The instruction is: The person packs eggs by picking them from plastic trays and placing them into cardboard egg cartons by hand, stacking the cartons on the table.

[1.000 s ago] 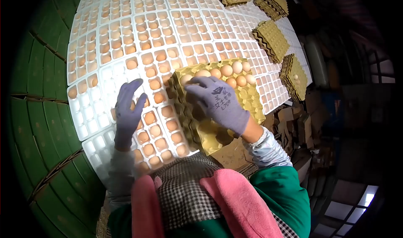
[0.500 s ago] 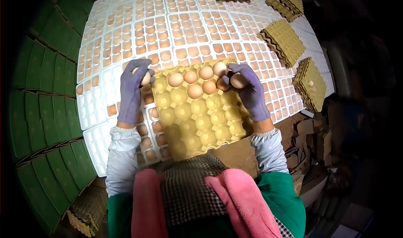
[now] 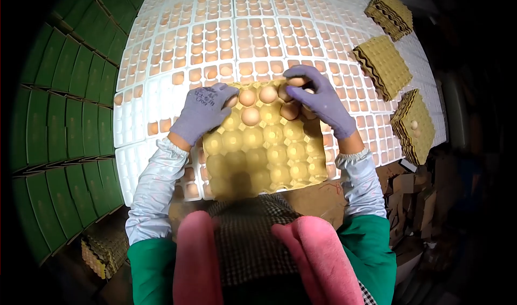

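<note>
A yellow egg tray (image 3: 247,159) of moulded pulp lies in front of me, with several brown eggs, one being this egg (image 3: 267,94), in its far rows. My left hand (image 3: 203,112), in a purple glove, is closed on an egg (image 3: 232,100) at the tray's far left corner. At the far right corner my right hand (image 3: 325,101), gloved alike, has its fingers curled round another egg (image 3: 297,81). Its fingers partly cover eggs beneath them. The near rows of cups hold no eggs.
White plastic trays (image 3: 132,123) of eggs spread over the table beyond. Stacks of pulp trays stand on the right, such as this stack (image 3: 385,68). Green cartons (image 3: 51,138) are piled along the left, and cardboard (image 3: 412,202) lies at the lower right.
My left hand has moved right with an egg, from beside the tray onto its far left corner. My right hand has shifted towards the far edge, still with an egg. The view has turned slightly.
</note>
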Demonstrator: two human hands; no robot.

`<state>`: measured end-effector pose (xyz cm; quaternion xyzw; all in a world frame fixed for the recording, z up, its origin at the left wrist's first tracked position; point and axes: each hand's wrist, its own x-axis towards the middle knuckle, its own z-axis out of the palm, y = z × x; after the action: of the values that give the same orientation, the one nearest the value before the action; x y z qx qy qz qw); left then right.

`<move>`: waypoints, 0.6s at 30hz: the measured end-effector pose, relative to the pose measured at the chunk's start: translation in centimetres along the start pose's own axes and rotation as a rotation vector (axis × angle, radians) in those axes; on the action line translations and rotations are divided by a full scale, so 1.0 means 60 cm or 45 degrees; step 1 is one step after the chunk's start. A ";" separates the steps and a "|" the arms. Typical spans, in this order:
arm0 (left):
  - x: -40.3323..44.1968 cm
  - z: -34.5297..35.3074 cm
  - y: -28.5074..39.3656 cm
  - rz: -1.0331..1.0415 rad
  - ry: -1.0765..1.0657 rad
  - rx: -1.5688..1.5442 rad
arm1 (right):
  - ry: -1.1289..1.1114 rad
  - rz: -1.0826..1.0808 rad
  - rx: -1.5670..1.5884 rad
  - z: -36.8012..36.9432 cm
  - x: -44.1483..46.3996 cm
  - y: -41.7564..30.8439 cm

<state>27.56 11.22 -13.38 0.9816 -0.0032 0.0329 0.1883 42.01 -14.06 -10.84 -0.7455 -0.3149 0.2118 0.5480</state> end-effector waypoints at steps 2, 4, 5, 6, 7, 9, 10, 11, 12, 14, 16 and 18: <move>0.007 -0.009 0.000 -0.091 0.041 -0.181 | -0.175 -0.082 -1.004 0.032 0.023 -0.050; -0.020 -0.011 -0.003 -0.350 0.291 -1.100 | -0.372 0.016 -1.581 0.078 0.048 -0.069; -0.032 -0.014 0.000 -0.462 0.432 -1.484 | -0.390 0.046 -1.744 0.096 0.060 -0.059; -0.042 -0.023 0.010 -0.573 0.589 -1.859 | -0.411 0.011 -1.729 0.107 0.064 -0.047; -0.043 -0.020 0.018 -0.548 0.593 -1.976 | -0.417 0.039 -1.787 0.112 0.068 -0.035; -0.040 -0.014 0.049 -0.516 0.208 -1.504 | -0.431 0.056 -1.763 0.106 0.076 -0.043; -0.037 -0.009 0.068 -0.244 0.210 -0.749 | -0.440 0.059 -1.682 0.093 0.069 -0.056; -0.030 0.006 0.092 -0.239 0.033 -0.371 | -0.321 -0.017 -1.559 0.079 0.062 -0.049; -0.017 0.018 0.121 -0.300 -0.144 -0.041 | -0.205 -0.081 -1.433 0.064 0.058 -0.042; -0.006 0.079 0.131 -0.251 -0.045 0.498 | -0.128 0.090 -0.876 0.039 0.066 -0.046; -0.002 0.071 0.120 -0.192 -0.026 0.513 | 0.017 0.047 -0.450 0.049 0.077 -0.056; -0.026 0.043 0.071 -0.151 0.038 -0.076 | 0.064 0.216 -0.137 0.076 0.085 -0.094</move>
<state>26.11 6.31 -14.31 0.9734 0.0567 0.0363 0.2191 41.25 -6.23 -6.72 -0.8029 -0.2475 0.2214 0.4951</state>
